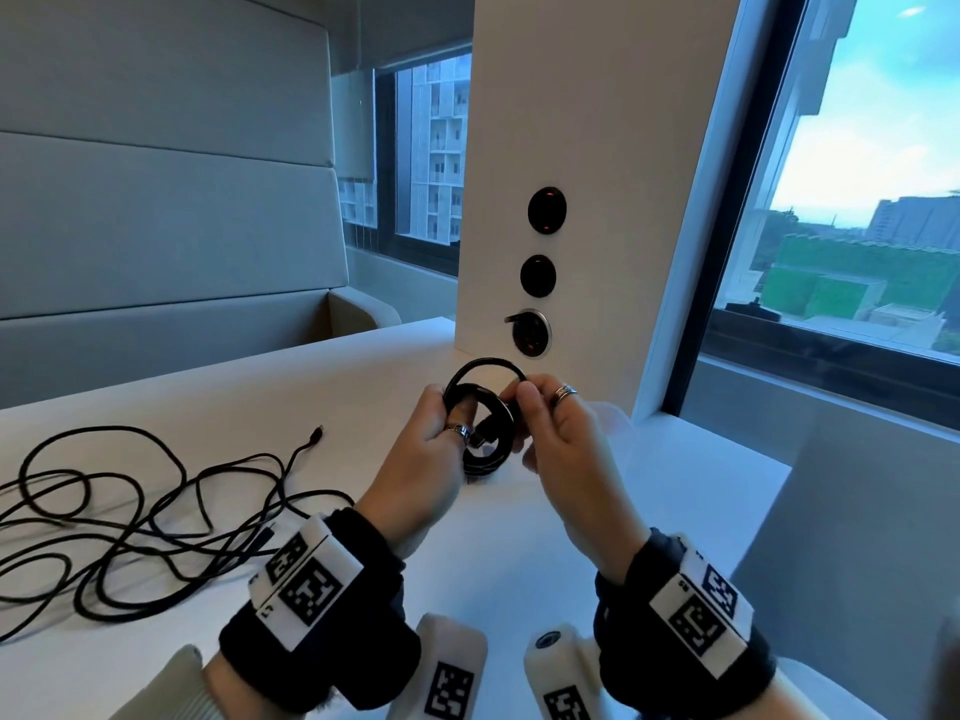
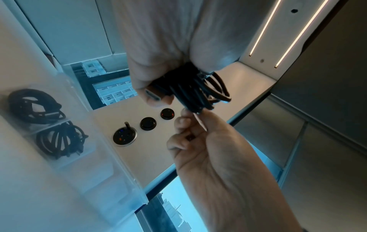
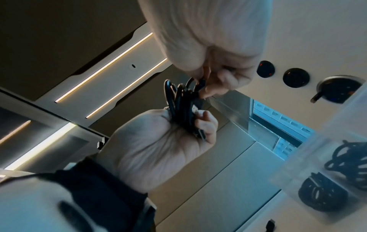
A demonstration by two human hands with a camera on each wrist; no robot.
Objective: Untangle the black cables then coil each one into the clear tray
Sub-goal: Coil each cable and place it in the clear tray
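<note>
A coiled black cable (image 1: 484,464) is held above the white table (image 1: 322,387) between both hands. My left hand (image 1: 441,433) grips the coil's loops in its fist, as the left wrist view (image 2: 158,87) shows too. My right hand (image 1: 527,405) pinches a strand at the coil's upper right edge; in its wrist view its fingertips (image 3: 210,92) nip the cable (image 3: 178,102). Loose tangled black cables (image 1: 156,517) sprawl on the table to the left. The clear tray (image 2: 111,157) holds two coiled cables (image 2: 35,106) (image 2: 61,141) in separate compartments.
A white pillar with round black sockets (image 1: 540,275) stands just behind the hands. Windows lie to the right and behind. A padded grey bench back fills the left. The table's right edge (image 1: 753,491) runs close to my right hand.
</note>
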